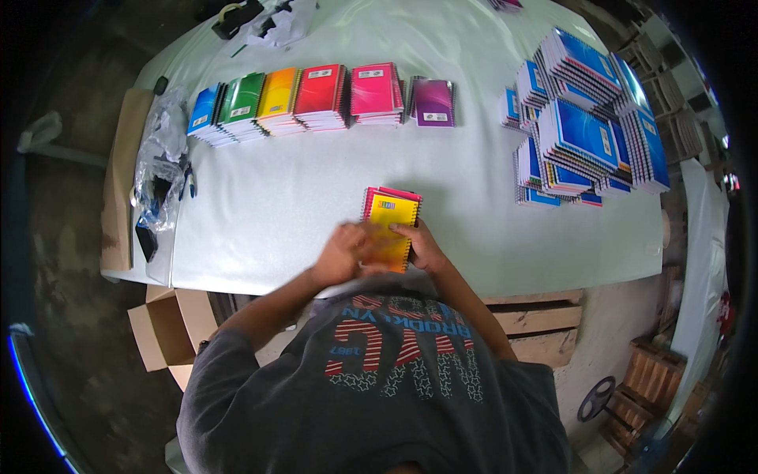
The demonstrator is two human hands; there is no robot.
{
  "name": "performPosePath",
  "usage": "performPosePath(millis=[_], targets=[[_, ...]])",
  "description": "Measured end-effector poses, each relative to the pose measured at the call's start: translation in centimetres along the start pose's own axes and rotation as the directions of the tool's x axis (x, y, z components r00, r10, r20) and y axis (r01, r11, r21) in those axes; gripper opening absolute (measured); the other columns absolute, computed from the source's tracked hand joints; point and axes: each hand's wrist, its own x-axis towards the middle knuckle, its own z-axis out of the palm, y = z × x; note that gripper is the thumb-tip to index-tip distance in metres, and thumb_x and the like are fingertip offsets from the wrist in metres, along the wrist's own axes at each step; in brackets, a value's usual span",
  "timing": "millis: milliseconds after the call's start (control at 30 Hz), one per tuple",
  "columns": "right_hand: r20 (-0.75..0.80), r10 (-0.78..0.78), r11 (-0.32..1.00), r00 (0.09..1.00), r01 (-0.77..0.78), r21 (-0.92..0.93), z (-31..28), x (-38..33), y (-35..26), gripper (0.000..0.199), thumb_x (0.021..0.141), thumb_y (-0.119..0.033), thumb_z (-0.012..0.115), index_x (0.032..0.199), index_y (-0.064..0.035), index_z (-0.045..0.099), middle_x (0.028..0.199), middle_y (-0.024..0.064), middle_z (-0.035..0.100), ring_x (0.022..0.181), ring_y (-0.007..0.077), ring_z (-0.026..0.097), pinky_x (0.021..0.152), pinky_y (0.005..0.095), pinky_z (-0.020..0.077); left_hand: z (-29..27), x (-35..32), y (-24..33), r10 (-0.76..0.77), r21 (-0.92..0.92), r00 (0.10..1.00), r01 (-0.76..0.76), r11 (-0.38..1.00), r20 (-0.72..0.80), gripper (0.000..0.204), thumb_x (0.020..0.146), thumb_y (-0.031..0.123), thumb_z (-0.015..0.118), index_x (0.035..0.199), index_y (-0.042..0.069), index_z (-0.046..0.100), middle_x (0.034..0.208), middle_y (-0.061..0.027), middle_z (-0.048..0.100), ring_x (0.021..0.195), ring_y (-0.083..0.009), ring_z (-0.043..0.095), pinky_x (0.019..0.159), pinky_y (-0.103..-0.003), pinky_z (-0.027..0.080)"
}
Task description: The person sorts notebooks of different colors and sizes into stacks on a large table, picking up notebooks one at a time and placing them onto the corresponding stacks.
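A yellow spiral notebook [387, 217] lies on top of a pink one [403, 192], whose top edge shows beyond it, close to my body at the table's near side. My right hand [426, 248] grips them from the right, its thumb across the yellow cover and its other fingers mostly hidden. My left hand [346, 251] is over the left side of the yellow notebook, its fingers smeared by motion. Further off, a row of notebook piles runs from blue [204, 107] through green [242, 99], yellow [279, 93], red [320, 91] and pink [376, 88] to purple [435, 101].
Large stacks of blue notebooks [583, 130] stand at the table's right. Clear plastic bags [163, 138] and a long cardboard piece [126, 178] lie along the left edge. A tape dispenser [234, 17] is at the back. An open cardboard box [170, 328] sits below the table's near left.
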Motion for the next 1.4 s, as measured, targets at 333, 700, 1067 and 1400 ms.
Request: performPosePath(millis=[333,700,1067,1400], targets=[[-0.020,0.135,0.981,0.991,-0.130,0.143,2.8,0.3,2.7,0.039,0.084,-0.018,0.056,0.117,0.0006,0.049,0.109,0.0151,0.060,0.097,0.0269,0.061,0.086,0.0395,0.0486,-13.9,2.4,-25.4,-0.282,0.640,0.873,0.484,0.597,-0.397,0.058,0.078,0.012,0.061,0.131,0.005,0.040,0.130,-0.0136,0.046,0.118,-0.0331,0.045,0.094,-0.041,0.040],[0.027,0.084,0.968,0.996,-0.088,0.235,7.9,2.6,5.9,0.060,0.086,-0.043,0.057,0.127,-0.0024,0.042,0.119,0.0126,0.055,0.106,0.0233,0.056,0.091,0.0383,0.0462,-9.7,-3.0,-9.4,0.076,-0.153,0.995,-0.065,0.986,0.071,0.031,0.069,-0.005,0.064,0.094,0.013,0.064,0.107,-0.0103,0.062,0.103,-0.0269,0.057,0.087,-0.037,0.044],[0.116,-0.522,0.596,0.845,0.458,-0.659,15.7,4.3,8.8,0.057,0.067,-0.013,0.080,0.115,-0.0044,0.050,0.110,0.0088,0.055,0.102,0.0180,0.053,0.089,0.0318,0.0426,-8.0,-10.4,-8.8,-0.500,-0.878,0.835,0.399,0.265,0.228,0.057,0.069,-0.006,0.063,0.121,0.004,0.040,0.112,-0.0082,0.049,0.109,-0.0182,0.046,0.096,-0.031,0.036],[0.034,-0.638,0.485,0.770,0.435,-0.759,13.4,6.4,12.0,0.056,0.060,-0.011,0.084,0.108,-0.0039,0.055,0.104,0.0080,0.060,0.093,0.0156,0.057,0.084,0.0296,0.0467,-5.5,-10.6,-12.7,-0.278,-0.789,0.894,0.444,0.425,0.353,0.051,0.072,0.002,0.072,0.114,0.003,0.043,0.108,-0.0099,0.056,0.104,-0.0167,0.052,0.090,-0.030,0.042]])
